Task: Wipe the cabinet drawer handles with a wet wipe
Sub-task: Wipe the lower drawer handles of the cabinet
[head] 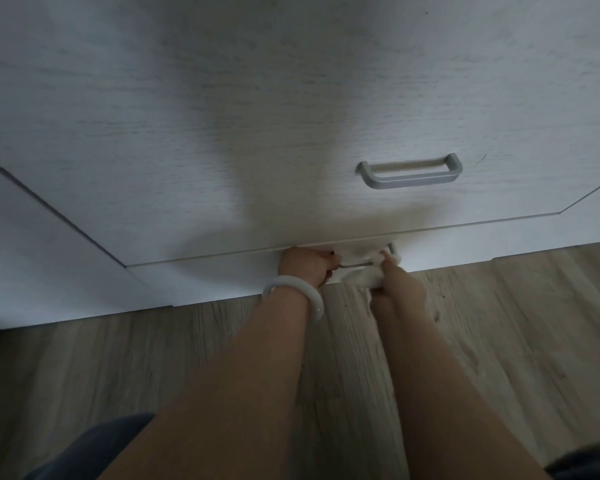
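Both forearms are bare, with no sleeves in sight. A smooth, glossy white bangle (293,296) circles the wrist just below the left hand (307,265). The right hand (397,282) wears nothing. Dark blue-grey cloth (94,448) covers the knees, well below the bangle.

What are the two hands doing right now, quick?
Left hand: closed, gripping the left end of the lower handle.
Right hand: closed, holding the wipe against that handle.

Two drawer handles showing, far handle (409,171) and near handle (359,262), one wet wipe (362,277), two hands, left hand (307,266) and right hand (395,284), one white bangle (293,296)
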Available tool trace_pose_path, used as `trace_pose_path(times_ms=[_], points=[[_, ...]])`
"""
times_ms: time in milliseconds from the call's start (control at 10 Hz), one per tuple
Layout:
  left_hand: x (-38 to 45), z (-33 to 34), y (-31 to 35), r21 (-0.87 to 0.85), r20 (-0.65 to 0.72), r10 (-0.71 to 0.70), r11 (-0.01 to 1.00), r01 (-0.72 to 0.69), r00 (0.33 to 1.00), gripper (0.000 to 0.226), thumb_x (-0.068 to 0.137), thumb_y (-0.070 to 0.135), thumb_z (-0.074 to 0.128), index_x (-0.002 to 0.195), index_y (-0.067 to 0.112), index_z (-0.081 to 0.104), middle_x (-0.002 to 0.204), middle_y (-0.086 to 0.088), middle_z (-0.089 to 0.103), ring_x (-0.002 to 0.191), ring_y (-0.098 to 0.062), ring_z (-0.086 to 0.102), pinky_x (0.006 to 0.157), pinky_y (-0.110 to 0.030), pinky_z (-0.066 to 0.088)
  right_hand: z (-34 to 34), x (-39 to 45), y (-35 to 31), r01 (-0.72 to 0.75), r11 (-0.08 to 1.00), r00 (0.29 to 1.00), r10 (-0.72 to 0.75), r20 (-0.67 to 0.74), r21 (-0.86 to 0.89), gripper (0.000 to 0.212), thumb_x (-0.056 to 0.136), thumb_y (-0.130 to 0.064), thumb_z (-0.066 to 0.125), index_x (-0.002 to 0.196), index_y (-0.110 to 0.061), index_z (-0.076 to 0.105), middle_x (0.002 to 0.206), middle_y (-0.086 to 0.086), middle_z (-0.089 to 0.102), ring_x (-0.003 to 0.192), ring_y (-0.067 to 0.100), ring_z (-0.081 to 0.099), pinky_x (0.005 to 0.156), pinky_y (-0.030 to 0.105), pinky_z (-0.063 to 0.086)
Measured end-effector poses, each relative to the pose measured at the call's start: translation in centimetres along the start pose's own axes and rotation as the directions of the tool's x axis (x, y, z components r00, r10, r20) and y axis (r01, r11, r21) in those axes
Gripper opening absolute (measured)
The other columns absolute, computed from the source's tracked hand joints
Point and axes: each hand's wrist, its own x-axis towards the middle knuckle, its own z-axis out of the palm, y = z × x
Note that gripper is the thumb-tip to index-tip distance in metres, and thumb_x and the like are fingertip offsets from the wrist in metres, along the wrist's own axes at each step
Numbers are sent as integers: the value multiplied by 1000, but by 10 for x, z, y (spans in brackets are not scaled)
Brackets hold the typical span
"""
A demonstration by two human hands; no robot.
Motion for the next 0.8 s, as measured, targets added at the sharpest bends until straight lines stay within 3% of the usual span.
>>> trace_pose_path(times_ms=[100, 200, 300, 400, 500, 600, 700, 800], points=[[0, 1, -1, 30, 12, -4, 1000, 3, 1000, 57, 86, 0, 67, 33, 20, 62, 41, 10, 58, 43, -6, 51, 61, -29, 42, -2, 6, 0, -4, 998, 1000, 5, -10, 55, 30, 92, -21, 63, 115, -1, 62, 108, 12, 67, 79, 18, 64, 74, 32, 53], [0, -4, 4, 36, -18, -32, 999, 33, 999, 37, 86, -2, 67, 56, 20, 61, 47, 11, 60, 62, -12, 59, 77, -33, 52, 17, -6, 20, -80, 992, 991, 69, 113, 98, 6, 91, -8, 61, 93, -9, 67, 100, 13, 69, 81, 19, 67, 73, 32, 54], [-3, -6, 6, 22, -9, -31, 999, 31, 999, 31, 85, -2, 67, 66, 21, 59, 48, 15, 61, 71, -15, 60, 83, -31, 54, 17, 1, 20, -88, 996, 984, 83, 159, 25, 9, 92, -9, 61, 95, -10, 68, 95, 13, 69, 86, 21, 67, 84, 37, 54], [-8, -2, 6, 17, 9, 1, 1000, -1, 1000, 31, 85, 0, 69, 59, 16, 62, 43, 12, 59, 61, -18, 53, 76, -33, 46, 8, 15, 9, -102, 991, 994, 97, 54, 84, 7, 85, -17, 71, 91, -12, 71, 99, 15, 70, 91, 27, 69, 90, 43, 55], [-13, -4, 9, 29, -16, 11, 1000, -10, 1000, 6, 87, 3, 68, 91, 2, 72, 75, -3, 70, 72, -19, 58, 78, -31, 51, 17, -7, 11, -77, 995, 992, 70, 103, 62, 11, 87, -16, 69, 94, -8, 67, 94, 13, 69, 84, 22, 68, 80, 34, 55], [-9, -8, 7, 105, -19, 11, 994, -9, 1000, 26, 88, 2, 65, 114, -1, 68, 115, -18, 68, 92, -17, 58, 96, -37, 52, 26, -8, 24, -75, 993, 978, 56, 201, 90, 14, 84, -11, 71, 97, -5, 69, 95, 13, 72, 81, 18, 70, 74, 31, 54], [-16, -8, 9, -4, 38, -84, 996, 84, 996, 4, 90, 10, 66, 91, 11, 70, 115, -18, 68, 94, -21, 60, 95, -46, 52, 25, -7, 19, -73, 997, 988, 68, 136, 37, 19, 82, -19, 75, 94, -5, 68, 95, 13, 72, 77, 20, 69, 66, 29, 55], [-27, -9, 14, -148, 254, -348, 908, 392, 902, 26, 88, 36, 69, 83, 11, 62, 88, -10, 65, 81, -28, 61, 79, -48, 54, 24, -3, 17, -107, 993, 992, 110, 69, -40, 33, 81, -28, 76, 98, -3, 64, 93, 13, 69, 73, 25, 67, 52, 24, 55]])
